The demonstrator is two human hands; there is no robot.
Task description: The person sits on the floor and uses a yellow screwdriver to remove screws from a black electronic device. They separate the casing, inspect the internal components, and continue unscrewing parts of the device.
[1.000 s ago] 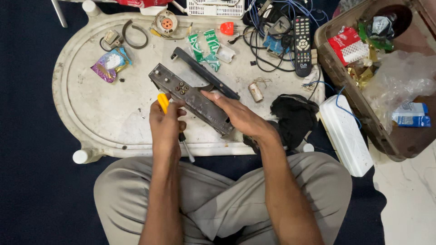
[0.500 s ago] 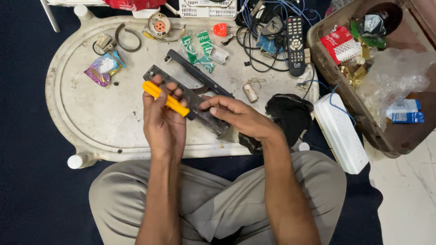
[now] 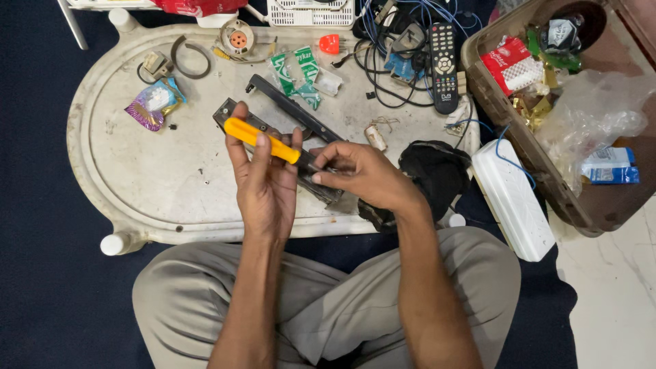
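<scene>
Yellow-handled screwdriver (image 3: 262, 139) is grasped across the left hand (image 3: 265, 179) fingers, while the dark metal plate (image 3: 311, 174) is seemingly pinched by the right hand (image 3: 365, 176).

Purple snack packet (image 3: 154, 103) (table's left), red carton (image 3: 511, 65) boxed.

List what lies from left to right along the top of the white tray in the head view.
Small grey fitting → dark curved ring → round socket part → green packets → small red piece → tangle of black cables → black remote control.
</scene>
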